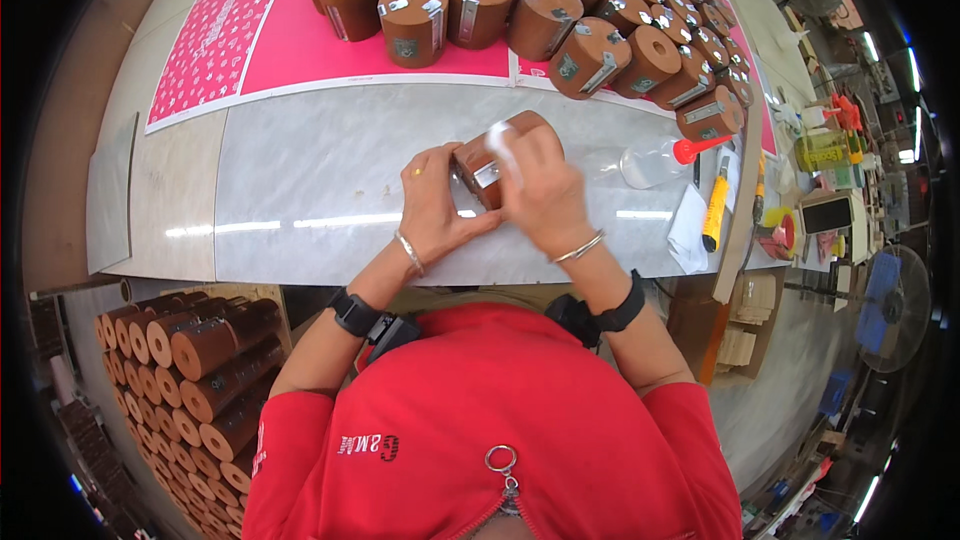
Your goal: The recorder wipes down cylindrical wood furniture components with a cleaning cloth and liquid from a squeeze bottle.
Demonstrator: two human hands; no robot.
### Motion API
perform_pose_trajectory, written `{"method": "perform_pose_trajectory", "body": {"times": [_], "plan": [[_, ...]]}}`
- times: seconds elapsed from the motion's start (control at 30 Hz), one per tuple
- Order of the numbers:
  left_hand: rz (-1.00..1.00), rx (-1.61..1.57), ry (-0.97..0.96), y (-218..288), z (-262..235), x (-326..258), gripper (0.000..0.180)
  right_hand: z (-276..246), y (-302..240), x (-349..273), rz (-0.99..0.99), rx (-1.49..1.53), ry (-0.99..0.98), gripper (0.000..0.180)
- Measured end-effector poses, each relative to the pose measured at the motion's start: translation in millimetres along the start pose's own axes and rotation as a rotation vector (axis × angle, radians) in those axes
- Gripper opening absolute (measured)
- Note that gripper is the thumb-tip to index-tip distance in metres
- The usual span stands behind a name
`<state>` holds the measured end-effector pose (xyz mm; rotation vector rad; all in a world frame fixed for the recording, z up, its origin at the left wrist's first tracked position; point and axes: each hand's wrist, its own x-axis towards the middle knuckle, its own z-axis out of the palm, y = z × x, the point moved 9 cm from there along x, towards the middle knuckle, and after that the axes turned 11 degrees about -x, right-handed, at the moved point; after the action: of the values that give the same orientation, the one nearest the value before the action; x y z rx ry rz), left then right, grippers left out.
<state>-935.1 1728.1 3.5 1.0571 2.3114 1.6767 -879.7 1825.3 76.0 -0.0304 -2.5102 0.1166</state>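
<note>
Brown round box with metal clasp (487,162) sits tilted above the pale marble worktop (300,190), held btwn both hands. Left hand (437,208) grips its left side; right hand (540,190) presses a small white cloth (503,145) on top. Rows of similar brown boxes (520,10) stand behind.

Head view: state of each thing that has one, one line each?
Left hand: gripping the brown box, steadying it.
Right hand: pressing a white cloth on the box.
Brown box: held tilted above the table, metal clasp facing the person.
Clear bottle: lying on its side, red cap on.
Yellow knife: lying flat, untouched.
Boxes at the back: upright, packed together.
</note>
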Motion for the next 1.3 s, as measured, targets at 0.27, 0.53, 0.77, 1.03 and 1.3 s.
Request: {"method": "perform_pose_trajectory", "body": {"times": [0.27,0.53,0.77,1.03,1.3], "plan": [[0.295,0.204,0.016,29.6,0.6,1.7,0.085,-2.4,45.8,5.7,0.129,-0.035,-0.099,0.020],[0.307,0.246,-0.038,28.3,3.9,-2.4,0.083,-10.9,41.2,4.9,0.101,-0.030,0.042,0.017],[0.318,0.243,-0.023,27.4,4.4,-5.2,0.088,-5.0,-4.5,-5.6,0.035,0.068,-0.074,0.020],[0.070,0.061,-0.097,12.5,1.2,-5.1,0.083,-12.3,57.7,-8.6,0.203,0.010,0.029,0.016],[0.248,0.075,0.006,25.4,-4.0,3.1,0.071,-12.0,-27.9,-12.8,-0.097,0.029,0.000,0.030]]}}
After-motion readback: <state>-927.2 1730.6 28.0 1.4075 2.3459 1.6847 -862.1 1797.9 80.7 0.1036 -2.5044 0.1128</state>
